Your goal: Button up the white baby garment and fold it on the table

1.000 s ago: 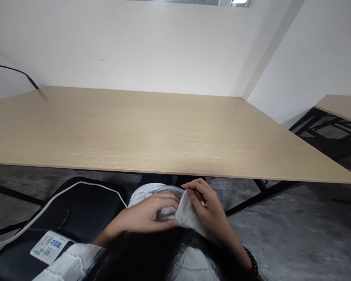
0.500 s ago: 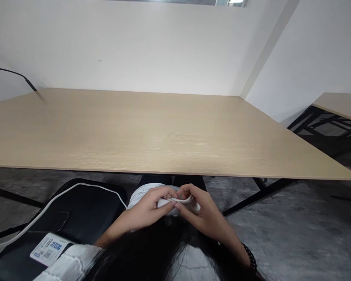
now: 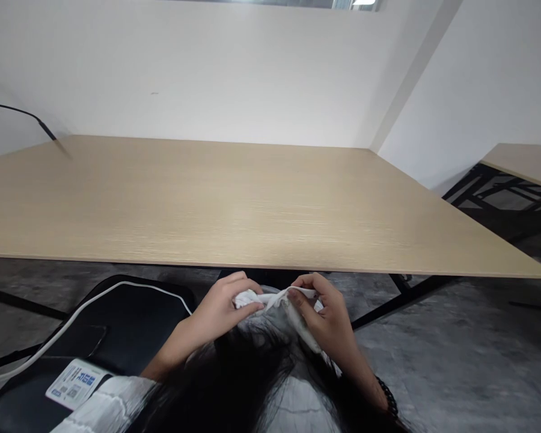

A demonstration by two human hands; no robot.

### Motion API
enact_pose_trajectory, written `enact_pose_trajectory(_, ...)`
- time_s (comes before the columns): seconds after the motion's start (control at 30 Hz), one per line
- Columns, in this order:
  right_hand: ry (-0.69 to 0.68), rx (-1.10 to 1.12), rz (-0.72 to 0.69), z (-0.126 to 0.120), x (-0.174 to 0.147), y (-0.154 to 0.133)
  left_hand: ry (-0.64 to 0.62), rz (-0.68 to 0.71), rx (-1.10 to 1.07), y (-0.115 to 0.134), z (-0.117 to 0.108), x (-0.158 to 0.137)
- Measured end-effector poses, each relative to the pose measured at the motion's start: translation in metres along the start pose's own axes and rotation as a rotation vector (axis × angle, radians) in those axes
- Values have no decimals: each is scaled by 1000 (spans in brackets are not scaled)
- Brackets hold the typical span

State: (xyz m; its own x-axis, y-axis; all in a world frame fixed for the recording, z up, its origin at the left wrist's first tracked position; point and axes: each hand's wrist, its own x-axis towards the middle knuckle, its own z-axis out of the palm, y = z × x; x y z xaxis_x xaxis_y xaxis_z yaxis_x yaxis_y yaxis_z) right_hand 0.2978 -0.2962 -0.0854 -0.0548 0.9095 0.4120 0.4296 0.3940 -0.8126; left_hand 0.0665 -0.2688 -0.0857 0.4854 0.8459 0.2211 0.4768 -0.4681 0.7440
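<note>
Wooden table (image 3: 234, 198) ahead; left hand (image 3: 219, 310), right hand (image 3: 327, 313) pinching white cloth (image 3: 277, 300), seemingly half-hidden.

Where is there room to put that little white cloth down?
The wooden tabletop is bare from its near edge back to the wall, with only a black cable at the far left corner. It is crowded below the edge: the left hand and right hand pinch the white cloth there, beside a black bag.
</note>
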Motion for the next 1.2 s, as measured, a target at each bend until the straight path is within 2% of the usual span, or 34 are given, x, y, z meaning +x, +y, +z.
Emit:
enact_pose_trajectory(0.13, -58, -108, -179, -5, -1, -6, 105, 124, 192, -4, 1, 1)
enact_pose_trajectory(0.27, -343, -211, -358, -3, -3, -15, -18, 283, 342, -10, 9, 1)
enact_pose_trajectory(0.33, -467, -292, -380, 2, -4, -14, -72, 317, 382, -14, 11, 1)
enact_pose_trajectory(0.4, -510, -402, -347, 8, -3, -9, -84, 302, 408, -16, 11, 1)
enact_pose_trajectory(0.5, -502, -526, -273, 15, -2, 3, -102, 268, 417, -17, 11, 2)
enact_pose_trajectory(0.6, -475, -541, -243, 18, -1, 12, -147, 295, 422, -17, 11, 3)
enact_pose_trajectory(0.7, -422, -489, -232, 20, -1, 18, -189, 330, 430, -17, 11, 4)
enact_pose_trajectory(0.93, -280, -290, -174, 26, -1, 31, -221, 267, 374, -19, 10, 6)
enact_pose_trajectory(1.07, -265, -243, -150, 28, -1, 34, -249, 254, 364, -18, 9, 6)
enact_pose_trajectory(1.2, -317, -236, -159, 26, -2, 33, -277, 261, 349, -18, 8, 6)
